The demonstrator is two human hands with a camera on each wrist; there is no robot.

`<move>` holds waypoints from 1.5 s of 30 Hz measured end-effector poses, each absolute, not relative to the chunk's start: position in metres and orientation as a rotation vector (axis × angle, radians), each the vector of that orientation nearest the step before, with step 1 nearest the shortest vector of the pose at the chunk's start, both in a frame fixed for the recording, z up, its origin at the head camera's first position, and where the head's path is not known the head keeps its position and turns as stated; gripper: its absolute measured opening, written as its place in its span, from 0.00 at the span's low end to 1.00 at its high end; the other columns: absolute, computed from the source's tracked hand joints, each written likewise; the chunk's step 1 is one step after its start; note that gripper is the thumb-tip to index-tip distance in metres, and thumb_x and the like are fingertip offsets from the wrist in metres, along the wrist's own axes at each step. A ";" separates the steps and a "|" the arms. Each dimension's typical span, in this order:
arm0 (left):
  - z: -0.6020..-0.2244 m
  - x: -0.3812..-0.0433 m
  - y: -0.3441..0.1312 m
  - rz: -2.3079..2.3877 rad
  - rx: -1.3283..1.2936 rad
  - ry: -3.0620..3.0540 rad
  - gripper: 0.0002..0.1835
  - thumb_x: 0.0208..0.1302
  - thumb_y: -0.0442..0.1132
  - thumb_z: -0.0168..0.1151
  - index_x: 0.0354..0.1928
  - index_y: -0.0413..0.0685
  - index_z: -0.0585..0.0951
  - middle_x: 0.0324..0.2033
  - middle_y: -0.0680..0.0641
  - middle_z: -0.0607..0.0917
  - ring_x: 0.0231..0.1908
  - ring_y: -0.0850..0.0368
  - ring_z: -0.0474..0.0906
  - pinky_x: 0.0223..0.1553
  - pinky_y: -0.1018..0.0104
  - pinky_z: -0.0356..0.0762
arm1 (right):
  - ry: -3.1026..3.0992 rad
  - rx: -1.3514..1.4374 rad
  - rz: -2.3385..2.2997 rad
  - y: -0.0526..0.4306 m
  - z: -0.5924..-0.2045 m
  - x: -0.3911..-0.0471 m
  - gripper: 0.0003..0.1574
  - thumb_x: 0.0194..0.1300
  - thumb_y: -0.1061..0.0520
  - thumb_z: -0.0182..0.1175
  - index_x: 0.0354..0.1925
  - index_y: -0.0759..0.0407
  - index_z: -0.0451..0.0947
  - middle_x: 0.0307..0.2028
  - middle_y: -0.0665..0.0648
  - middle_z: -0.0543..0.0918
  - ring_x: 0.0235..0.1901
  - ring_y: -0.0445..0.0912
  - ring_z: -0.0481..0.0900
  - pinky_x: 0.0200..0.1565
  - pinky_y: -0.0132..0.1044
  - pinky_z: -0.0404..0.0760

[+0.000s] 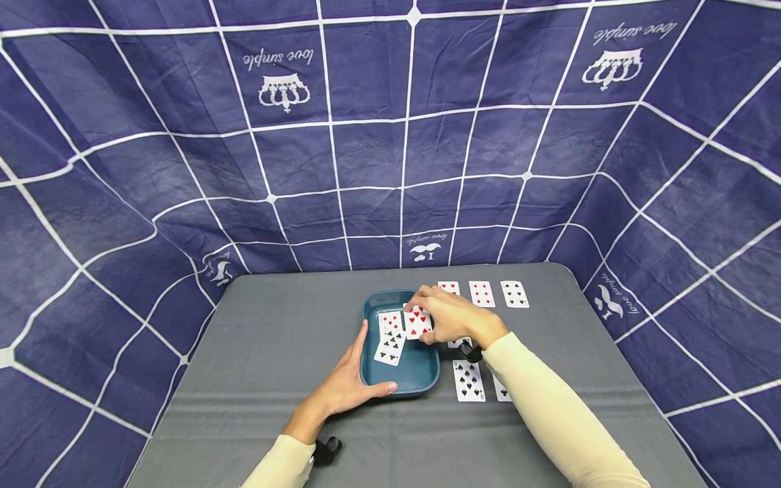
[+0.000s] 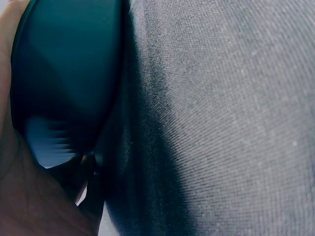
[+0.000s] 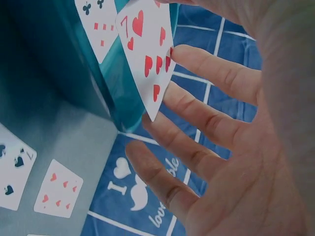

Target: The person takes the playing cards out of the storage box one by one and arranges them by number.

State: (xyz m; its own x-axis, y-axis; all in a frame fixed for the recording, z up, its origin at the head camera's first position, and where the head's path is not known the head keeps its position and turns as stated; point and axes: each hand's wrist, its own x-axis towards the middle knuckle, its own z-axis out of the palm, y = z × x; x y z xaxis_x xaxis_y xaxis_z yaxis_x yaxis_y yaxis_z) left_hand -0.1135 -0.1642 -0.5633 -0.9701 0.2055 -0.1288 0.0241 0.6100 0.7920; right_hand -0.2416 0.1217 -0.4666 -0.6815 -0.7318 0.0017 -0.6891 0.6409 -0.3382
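A teal tray [image 1: 421, 375] stands on the grey table, held at its near left side by my left hand [image 1: 345, 386]. The thumb lies over the near rim and the fingers run along the left wall; in the left wrist view the hand [image 2: 29, 191] wraps the tray [image 2: 69, 64]. My right hand [image 1: 448, 315] pinches a seven of hearts [image 3: 147, 54] over the right part of the tray. Inside, a diamonds card [image 1: 389, 318] is partly overlapped by a clubs card [image 1: 389, 351].
Right of the tray lie face-up cards: a hearts card [image 1: 449, 287], a diamonds card [image 1: 482, 294] and a spades card [image 1: 514, 294] at the back, a ten of spades [image 1: 468, 381] in front. My right arm partly hides others. A blue patterned cloth [image 1: 366, 156] hangs behind.
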 end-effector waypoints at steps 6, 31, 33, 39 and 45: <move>-0.564 -0.113 -0.164 1.292 0.191 2.637 0.81 0.59 0.69 0.90 0.98 0.68 0.38 0.95 0.36 0.55 0.92 0.29 0.58 0.85 0.23 0.65 | 2.728 -1.179 -0.507 0.135 -0.463 -0.243 0.40 0.63 0.52 0.86 0.72 0.50 0.88 0.66 0.56 0.86 0.65 0.54 0.84 0.68 0.56 0.87; -0.562 -0.114 -0.163 1.278 0.182 2.639 0.81 0.59 0.69 0.89 0.98 0.70 0.38 0.95 0.35 0.55 0.92 0.28 0.57 0.85 0.22 0.66 | 2.784 -1.077 -0.551 0.218 -0.487 -0.255 0.36 0.59 0.56 0.85 0.65 0.56 0.89 0.65 0.60 0.88 0.69 0.63 0.85 0.73 0.65 0.83; -0.562 -0.113 -0.163 1.279 0.177 2.638 0.81 0.59 0.69 0.89 0.98 0.71 0.38 0.95 0.35 0.55 0.92 0.28 0.57 0.85 0.22 0.66 | 2.785 -1.065 -0.562 0.225 -0.491 -0.255 0.35 0.59 0.57 0.85 0.65 0.56 0.89 0.66 0.62 0.87 0.71 0.65 0.85 0.74 0.66 0.82; -0.563 -0.113 -0.163 1.286 0.171 2.633 0.81 0.59 0.70 0.89 0.98 0.71 0.38 0.95 0.38 0.53 0.92 0.29 0.56 0.85 0.22 0.65 | 2.788 -1.049 -0.588 0.246 -0.506 -0.258 0.35 0.57 0.59 0.84 0.63 0.59 0.90 0.65 0.63 0.89 0.69 0.65 0.87 0.74 0.66 0.83; -0.563 -0.113 -0.163 1.295 0.171 2.629 0.81 0.59 0.69 0.89 0.98 0.71 0.38 0.96 0.38 0.53 0.93 0.29 0.56 0.85 0.22 0.64 | 2.787 -1.005 -0.619 0.261 -0.516 -0.256 0.35 0.57 0.60 0.84 0.63 0.61 0.90 0.66 0.64 0.89 0.72 0.67 0.86 0.77 0.68 0.80</move>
State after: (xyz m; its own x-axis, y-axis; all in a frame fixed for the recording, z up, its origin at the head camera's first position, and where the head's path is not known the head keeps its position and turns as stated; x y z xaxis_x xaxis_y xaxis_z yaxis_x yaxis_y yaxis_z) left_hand -0.1134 -0.1632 -0.5633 -0.9720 0.1937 -0.1329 0.0128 0.6084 0.7936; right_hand -0.2557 0.2615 -0.5162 -0.7734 -0.6332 0.0296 -0.5863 0.6968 -0.4133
